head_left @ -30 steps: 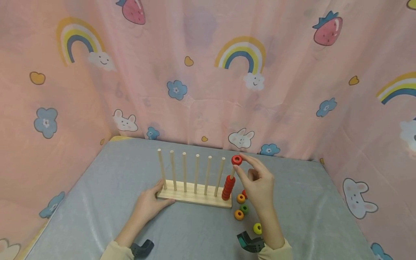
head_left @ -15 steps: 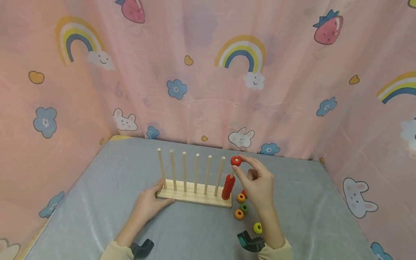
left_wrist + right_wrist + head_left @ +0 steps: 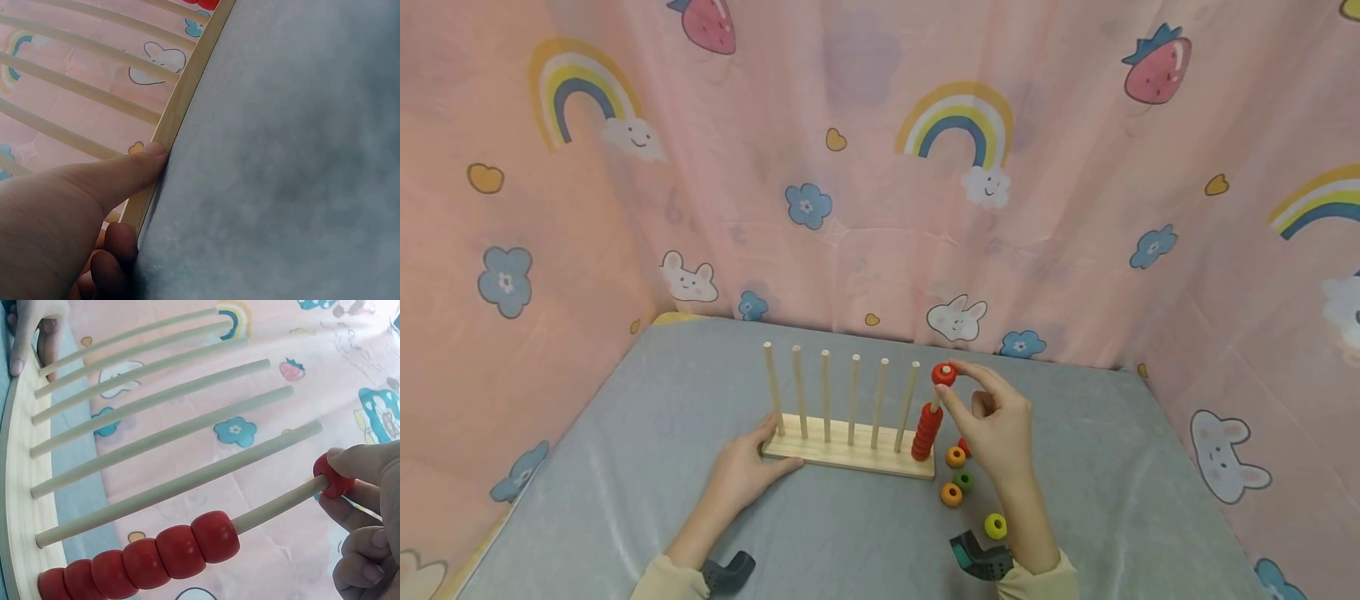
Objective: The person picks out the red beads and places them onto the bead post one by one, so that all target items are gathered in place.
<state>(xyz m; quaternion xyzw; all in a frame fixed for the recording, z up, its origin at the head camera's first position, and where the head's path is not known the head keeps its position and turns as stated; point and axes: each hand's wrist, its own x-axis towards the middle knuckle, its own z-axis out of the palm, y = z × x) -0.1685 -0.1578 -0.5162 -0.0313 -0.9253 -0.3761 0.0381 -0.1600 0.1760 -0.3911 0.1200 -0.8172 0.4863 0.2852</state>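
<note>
A wooden peg rack (image 3: 850, 454) with a row of upright pegs stands in the middle of the head view. My left hand (image 3: 741, 471) grips the left end of its base, thumb along the front edge. Between thumb and fingertips, my right hand (image 3: 997, 425) pinches a red bead (image 3: 337, 481) at the top of the rightmost peg. The peg's tip sits in the bead's hole. Lower on that peg are several stacked red beads (image 3: 180, 551), with bare wood between them and the pinched one. The other pegs carry no beads.
Right of the rack lie loose beads: orange ones (image 3: 952, 495), a green one (image 3: 964, 481), a yellow one (image 3: 996, 526) and a partly hidden red one. A grey cloth (image 3: 850, 542) covers the table. Behind hangs a pink printed curtain (image 3: 865, 275).
The pinched red bead has moved slightly left and down, and the peg's tip now shows through its hole. My left hand and the rack have stayed put.
</note>
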